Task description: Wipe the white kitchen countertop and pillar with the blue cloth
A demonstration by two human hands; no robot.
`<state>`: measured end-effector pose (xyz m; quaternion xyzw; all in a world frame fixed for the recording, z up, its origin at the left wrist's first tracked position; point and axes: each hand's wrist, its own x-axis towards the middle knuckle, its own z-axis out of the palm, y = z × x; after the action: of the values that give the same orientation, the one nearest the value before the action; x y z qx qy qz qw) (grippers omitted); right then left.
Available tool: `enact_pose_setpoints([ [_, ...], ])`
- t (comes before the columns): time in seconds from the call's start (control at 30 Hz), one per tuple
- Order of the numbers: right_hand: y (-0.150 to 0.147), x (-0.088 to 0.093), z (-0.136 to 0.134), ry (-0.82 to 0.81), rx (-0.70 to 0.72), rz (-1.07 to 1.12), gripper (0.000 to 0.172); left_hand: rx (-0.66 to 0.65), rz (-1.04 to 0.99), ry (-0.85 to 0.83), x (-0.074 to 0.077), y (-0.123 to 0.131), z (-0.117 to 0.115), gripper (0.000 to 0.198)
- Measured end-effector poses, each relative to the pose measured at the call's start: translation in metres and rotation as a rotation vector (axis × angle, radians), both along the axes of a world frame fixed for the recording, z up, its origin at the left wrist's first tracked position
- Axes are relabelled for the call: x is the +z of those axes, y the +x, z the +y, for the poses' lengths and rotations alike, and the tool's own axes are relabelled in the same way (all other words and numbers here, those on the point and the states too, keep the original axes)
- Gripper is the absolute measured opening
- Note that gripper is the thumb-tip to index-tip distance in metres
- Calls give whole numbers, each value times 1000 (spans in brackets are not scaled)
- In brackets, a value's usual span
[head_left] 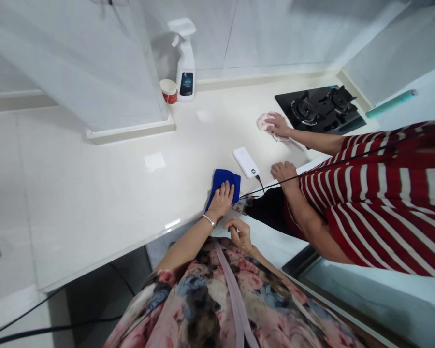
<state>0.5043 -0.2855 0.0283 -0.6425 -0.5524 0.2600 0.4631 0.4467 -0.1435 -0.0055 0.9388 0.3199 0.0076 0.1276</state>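
Observation:
My left hand [223, 199], with a bracelet at the wrist, lies on a folded blue cloth [223, 176] near the counter's front edge. Its fingers are spread flat and press on the cloth from above. My right hand [239, 234] is held in front of my waist, just off the counter edge, with its fingers curled in and nothing visible in them. A white power bank [244, 162] with a black cable plugged in lies on the counter [112, 193], right beside the blue cloth.
A spray bottle [186, 63] and a red-and-white paper cup [169, 92] stand by the wall. At right, a co-worker in a striped shirt [369, 193] presses a pink cloth [265, 121] near the black gas stove [319, 108]. A black cable crosses between us.

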Motion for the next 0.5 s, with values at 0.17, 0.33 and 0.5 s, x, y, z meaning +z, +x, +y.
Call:
enact_pose_setpoints([
  [0.17,1,-5,-3,-14,-28,-7,21,-7,-36,23,-2,15,2,74],
  [0.33,2,-6,-8,-22,-50,-16,20,-10,-35,17,1,31,4,74],
  [0.5,3,-4,-14,17,-46,-35,29,-14,-29,7,3,43,5,73],
])
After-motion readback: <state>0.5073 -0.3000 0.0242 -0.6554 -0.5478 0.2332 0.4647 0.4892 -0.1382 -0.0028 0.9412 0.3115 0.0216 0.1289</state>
